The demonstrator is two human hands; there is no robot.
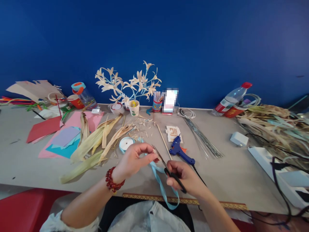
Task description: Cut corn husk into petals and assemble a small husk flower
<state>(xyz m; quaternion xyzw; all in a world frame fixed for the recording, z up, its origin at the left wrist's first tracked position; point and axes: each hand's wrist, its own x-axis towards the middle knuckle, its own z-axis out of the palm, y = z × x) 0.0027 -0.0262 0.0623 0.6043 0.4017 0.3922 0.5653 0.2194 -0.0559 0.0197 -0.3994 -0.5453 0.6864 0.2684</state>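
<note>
My right hand (182, 177) is closed around black-handled scissors (173, 175), whose blades point up and left toward my other hand. The fingertips of my left hand (141, 158) are pinched together beside the blade tips; what they hold, if anything, is too small to make out. A light blue ribbon (160, 185) runs behind my left hand and hangs in a loop over the table's front edge. Its roll (126, 144) lies just behind that hand. A blue glue gun (181, 150) rests beyond my right hand, near a thin wooden stick (164, 141).
Dried corn husks (96, 141) and coloured paper (54, 154) lie at left. Husk flowers (135, 83) stand in a paper cup (134, 109) at the back. Metal wires (205, 138), a tilted bottle (231, 98) and a power strip (275, 170) with cables are at right.
</note>
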